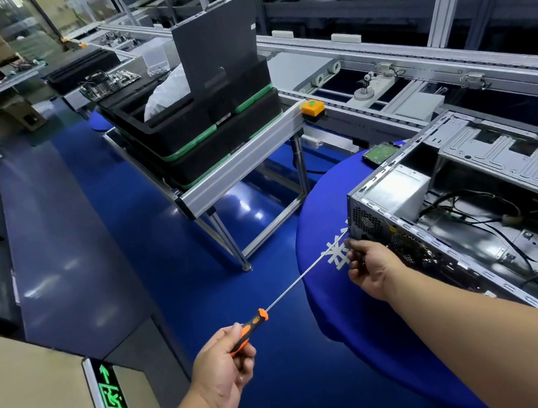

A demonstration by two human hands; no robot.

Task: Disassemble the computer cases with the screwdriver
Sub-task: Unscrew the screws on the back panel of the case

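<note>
An open metal computer case (pixel 487 194) lies on its side on a blue-covered table (pixel 324 216) at the right, with cables and a silver power supply (pixel 400 192) showing inside. My left hand (pixel 224 365) grips the orange-and-black handle of a long screwdriver (pixel 293 287). Its thin shaft runs up and right to the rear panel of the case. My right hand (pixel 371 265) is at that rear corner, its fingers curled around the shaft near the tip. The tip itself is hidden behind these fingers.
A hard drive (pixel 378 153) lies on the table behind the case. To the left stands an aluminium rack (pixel 238 170) stacked with black trays and a dark side panel (pixel 216 38). A conveyor line (pixel 416 79) with an orange button box (pixel 313 109) runs behind. A lit exit sign (pixel 114 402) lies lower left.
</note>
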